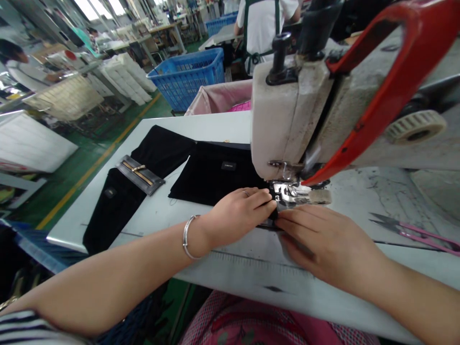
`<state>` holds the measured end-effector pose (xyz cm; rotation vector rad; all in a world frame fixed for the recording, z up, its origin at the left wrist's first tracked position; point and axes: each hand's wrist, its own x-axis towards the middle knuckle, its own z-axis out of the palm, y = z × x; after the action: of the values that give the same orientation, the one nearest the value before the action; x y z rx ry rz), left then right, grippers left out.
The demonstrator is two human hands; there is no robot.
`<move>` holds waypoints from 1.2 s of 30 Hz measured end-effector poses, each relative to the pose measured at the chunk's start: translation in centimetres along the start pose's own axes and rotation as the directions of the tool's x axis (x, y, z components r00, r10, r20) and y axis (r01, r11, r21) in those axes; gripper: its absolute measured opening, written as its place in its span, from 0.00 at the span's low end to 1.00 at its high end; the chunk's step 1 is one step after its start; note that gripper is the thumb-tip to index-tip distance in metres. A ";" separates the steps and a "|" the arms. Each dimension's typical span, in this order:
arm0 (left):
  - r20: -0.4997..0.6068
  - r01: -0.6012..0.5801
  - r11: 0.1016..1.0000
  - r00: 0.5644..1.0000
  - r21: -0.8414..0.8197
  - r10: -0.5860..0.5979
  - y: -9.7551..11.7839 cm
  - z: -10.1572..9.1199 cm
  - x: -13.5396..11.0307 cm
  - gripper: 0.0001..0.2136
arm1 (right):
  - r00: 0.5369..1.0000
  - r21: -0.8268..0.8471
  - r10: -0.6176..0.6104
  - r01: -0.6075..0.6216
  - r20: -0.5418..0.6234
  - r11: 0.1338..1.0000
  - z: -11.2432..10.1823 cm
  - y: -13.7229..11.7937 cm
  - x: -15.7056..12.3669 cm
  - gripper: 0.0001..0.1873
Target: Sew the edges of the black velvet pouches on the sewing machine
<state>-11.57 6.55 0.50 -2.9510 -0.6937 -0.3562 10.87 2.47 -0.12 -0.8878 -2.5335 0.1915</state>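
Note:
My left hand (239, 211) lies flat, fingers stretched together, pressing black fabric (212, 175) against the table right beside the presser foot (287, 190) of a white sewing machine (287, 110). My right hand (323, 244) rests palm down just in front of the foot, fingers extended toward the needle and touching the fabric's edge. A silver bangle sits on my left wrist. The fabric piece carries a small label and spreads to the left of the machine.
A second black piece (118, 201) with a metal-framed bar (140, 175) lies at the table's left. Pink-handled snips (413, 230) rest at the right. A blue crate (190, 76) and a person in an apron stand beyond the table. White stacks fill the left aisle.

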 end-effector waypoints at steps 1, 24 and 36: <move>0.003 0.008 1.000 1.000 -0.009 -0.008 -0.1 0.1 0.0 0.13 | 1.000 0.001 0.001 -0.001 -0.012 1.000 0.1 0.2 0.0 0.11; -0.105 0.014 0.980 0.994 -0.197 -0.036 -0.5 0.7 -0.3 0.07 | 0.999 0.033 0.048 -0.048 0.013 0.998 0.0 1.1 -0.5 0.12; -0.121 -0.015 0.973 0.993 -0.231 -0.013 -1.7 0.7 0.2 0.08 | 0.996 -0.056 0.083 -0.082 0.012 0.995 0.6 0.9 -0.4 0.18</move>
<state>-12.03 8.24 -0.07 -3.1113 -0.6781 -0.6538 11.32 2.94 -1.03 -1.0169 -2.5278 0.1544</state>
